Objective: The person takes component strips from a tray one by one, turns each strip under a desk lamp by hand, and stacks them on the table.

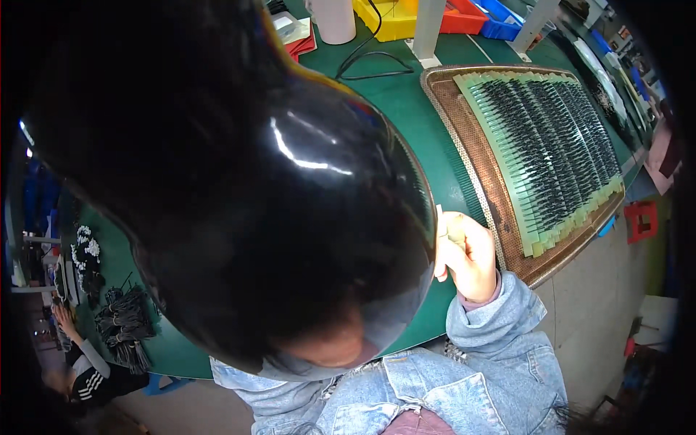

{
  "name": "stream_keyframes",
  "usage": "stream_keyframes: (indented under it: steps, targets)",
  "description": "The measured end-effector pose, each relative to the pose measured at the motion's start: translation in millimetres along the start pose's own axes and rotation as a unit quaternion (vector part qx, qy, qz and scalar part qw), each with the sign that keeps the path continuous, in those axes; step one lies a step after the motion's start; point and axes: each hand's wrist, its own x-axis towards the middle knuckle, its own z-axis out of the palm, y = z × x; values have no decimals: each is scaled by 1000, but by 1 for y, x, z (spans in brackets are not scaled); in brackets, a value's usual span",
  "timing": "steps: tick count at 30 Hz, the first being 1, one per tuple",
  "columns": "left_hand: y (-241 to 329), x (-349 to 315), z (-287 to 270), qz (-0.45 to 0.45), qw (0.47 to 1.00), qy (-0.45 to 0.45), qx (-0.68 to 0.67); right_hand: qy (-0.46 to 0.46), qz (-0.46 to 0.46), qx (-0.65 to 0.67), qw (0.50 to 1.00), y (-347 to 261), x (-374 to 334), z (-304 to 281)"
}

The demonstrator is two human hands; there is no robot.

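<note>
A large glossy black rounded object (290, 196) fills the left and middle of the view and hides most of the work spot. Past its right edge shows my right hand (467, 254), thumb and fingers curled together in a pinch. A small pale sliver sticks up at the fingertips, but what they grip is mostly hidden. My left hand is out of sight behind the black object; only its denim sleeve shows below. Right of my right hand lies a brown mesh tray (500, 210) with rows of small black parts with wire leads (551, 156), lined up on pale green strips (500, 174).
Yellow (391, 25), red (464, 18) and blue bins (500, 25) stand at the back of the green table (388, 80), near a black cable (373, 72). Bundles of black wires (127, 326) lie at left, where another person's hand (65, 319) reaches in. A red stool (641, 221) is at right.
</note>
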Motion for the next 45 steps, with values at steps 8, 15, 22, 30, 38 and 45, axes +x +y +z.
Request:
stream_keyframes:
  steps: [8, 15, 22, 30, 38, 45]
  targets:
    - [-1, 0, 2, 2, 1000, -20, 4, 4, -27, -39, 999, -2, -1, -1]
    - [-1, 2, 0, -5, 999, -35, -8, 18, -15, -17, 1000, 1, -2, -2]
    - [6, 11, -38, -50, 988, -142, -41, 62, -41, -29, 997, 2, -1, 1]
    - [-17, -17, 16, 125, 991, -38, 39, 169, -52, 52, 983, 12, 5, -2]
    - [-13, -43, 40, 153, 960, -168, 161, 235, -30, 158, 959, 16, 9, -13]
    - [-25, -41, 48, 143, 962, -164, 163, 172, -94, -294, 935, 17, 3, -27]
